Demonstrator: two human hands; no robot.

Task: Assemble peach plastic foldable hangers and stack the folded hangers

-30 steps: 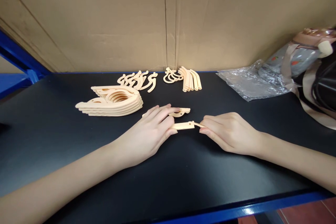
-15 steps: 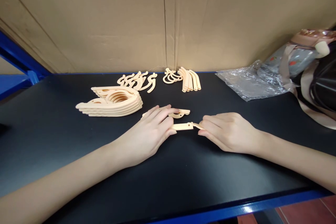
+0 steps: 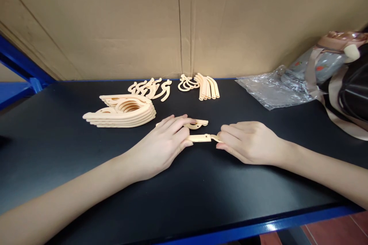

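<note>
Close to the middle of the black tabletop, my left hand (image 3: 165,143) is closed over a cream plastic folding hanger (image 3: 199,138). One straight arm with a small hole sticks out to the right, and a curved part (image 3: 197,124) shows beyond my fingers; the rest is under the hand. My right hand (image 3: 248,143) pinches a thin curved hanger hook (image 3: 214,138), most of it hidden by the fingers. The hook's visible end lies at the tip of the hanger arm; whether it sits inside cannot be told.
A stack of folded hangers (image 3: 126,116) lies to the left. Behind are loose hooks (image 3: 146,88), curved pieces (image 3: 188,83) and a bundle of hanger arms (image 3: 208,87). At right are a clear plastic bag (image 3: 270,90), a strapped bottle (image 3: 322,61) and a black item (image 3: 356,88).
The visible end of the hook has shifted slightly at the tip of the hanger arm, with my right hand moving a little. My left hand stays in nearly the same place.
</note>
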